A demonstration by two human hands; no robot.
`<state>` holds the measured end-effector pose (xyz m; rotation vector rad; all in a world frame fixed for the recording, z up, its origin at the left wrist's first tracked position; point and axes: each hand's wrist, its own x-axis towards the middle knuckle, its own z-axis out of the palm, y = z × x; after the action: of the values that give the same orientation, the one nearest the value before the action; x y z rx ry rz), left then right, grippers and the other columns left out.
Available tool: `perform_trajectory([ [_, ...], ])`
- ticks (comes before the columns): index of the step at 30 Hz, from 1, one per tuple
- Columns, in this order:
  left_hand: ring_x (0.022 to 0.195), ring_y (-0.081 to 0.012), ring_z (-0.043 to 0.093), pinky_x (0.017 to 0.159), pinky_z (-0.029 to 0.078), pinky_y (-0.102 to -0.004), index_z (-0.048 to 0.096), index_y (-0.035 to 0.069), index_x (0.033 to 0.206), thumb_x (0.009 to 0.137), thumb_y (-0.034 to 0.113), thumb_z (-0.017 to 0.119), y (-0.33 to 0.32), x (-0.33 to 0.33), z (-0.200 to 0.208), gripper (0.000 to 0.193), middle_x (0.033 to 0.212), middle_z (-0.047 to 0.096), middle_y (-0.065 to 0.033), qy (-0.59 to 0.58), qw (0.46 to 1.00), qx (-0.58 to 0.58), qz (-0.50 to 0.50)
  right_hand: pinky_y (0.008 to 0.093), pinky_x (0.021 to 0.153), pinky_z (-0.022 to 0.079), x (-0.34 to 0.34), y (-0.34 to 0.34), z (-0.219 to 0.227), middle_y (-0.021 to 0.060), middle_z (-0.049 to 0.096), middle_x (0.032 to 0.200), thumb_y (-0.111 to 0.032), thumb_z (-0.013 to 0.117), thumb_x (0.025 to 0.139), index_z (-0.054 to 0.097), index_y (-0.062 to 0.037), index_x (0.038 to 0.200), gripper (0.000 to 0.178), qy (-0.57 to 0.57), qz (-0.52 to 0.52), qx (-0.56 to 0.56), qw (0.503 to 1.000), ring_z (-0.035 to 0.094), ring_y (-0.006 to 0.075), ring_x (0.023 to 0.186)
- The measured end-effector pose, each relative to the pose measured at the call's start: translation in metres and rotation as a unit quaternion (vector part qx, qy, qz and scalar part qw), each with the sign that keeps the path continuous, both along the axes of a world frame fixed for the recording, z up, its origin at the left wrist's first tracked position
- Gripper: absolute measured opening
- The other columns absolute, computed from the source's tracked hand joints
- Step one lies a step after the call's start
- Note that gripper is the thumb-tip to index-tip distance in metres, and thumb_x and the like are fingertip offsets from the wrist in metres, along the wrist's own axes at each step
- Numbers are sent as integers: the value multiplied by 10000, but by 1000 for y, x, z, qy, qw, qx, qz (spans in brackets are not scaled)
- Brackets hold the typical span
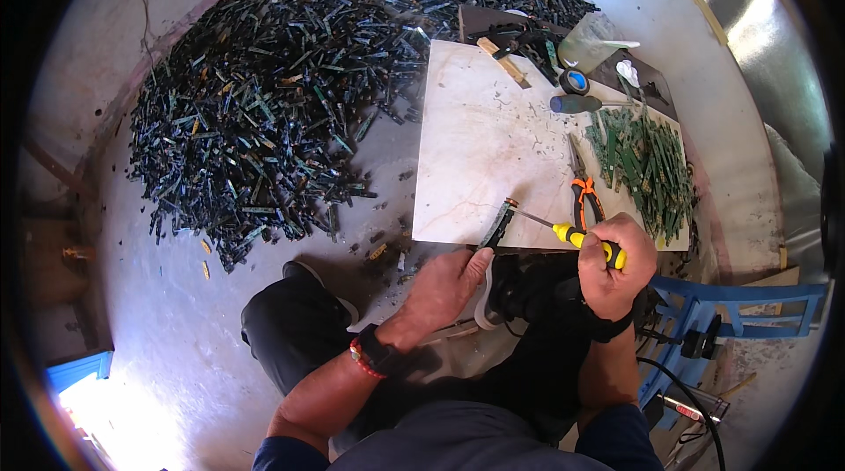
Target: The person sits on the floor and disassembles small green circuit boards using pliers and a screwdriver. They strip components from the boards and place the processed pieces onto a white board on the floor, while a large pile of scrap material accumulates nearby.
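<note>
Dark narrow strip [499,224] sits pinched in the left hand [446,285], right hand [613,281] fisted around a yellow-and-black screwdriver [569,234].

Lighting: moderate overall, brightest at lower left. Glare: burnt-out white patch on floor [150,414], fading inward; bright streaks on metal sheet [735,4], upper right. Board [493,154]: pale, evenly lit. Heap [264,136]: dark, small glints. Trousers [286,321]: deep shade, detail lost. Yellow screwdriver [570,235]: clear outline. Distortion: wall [739,119] edges bowed; black corners, faint colour fringe lower left. Focus: softer toward rim.
</note>
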<state>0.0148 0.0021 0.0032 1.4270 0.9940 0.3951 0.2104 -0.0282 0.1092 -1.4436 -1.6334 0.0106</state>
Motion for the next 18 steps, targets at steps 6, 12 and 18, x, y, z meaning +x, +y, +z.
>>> perform_trajectory([
  [6,453,-114,497,447,404,-275,522,14,655,973,493,399,1,-1,2,588,536,499,-36,-9,1000,-10,-4,321,477,403,3,4,6,109,509,606,61,581,638,522,-10,743,139,-36,12,-16,999,498,269,495],
  [12,452,-120,504,447,410,-282,521,14,627,967,492,418,2,-1,5,596,526,505,-42,-1,1000,-1,-1,323,476,404,4,10,20,122,515,605,48,594,651,511,-7,732,129,-23,25,-108,994,511,282,504],
  [18,452,-127,510,448,417,-290,520,7,624,963,484,436,2,1,2,591,528,514,-49,25,999,31,6,315,479,402,4,22,30,130,525,606,35,596,684,513,-4,733,105,-26,70,-131,988,510,281,494],
])
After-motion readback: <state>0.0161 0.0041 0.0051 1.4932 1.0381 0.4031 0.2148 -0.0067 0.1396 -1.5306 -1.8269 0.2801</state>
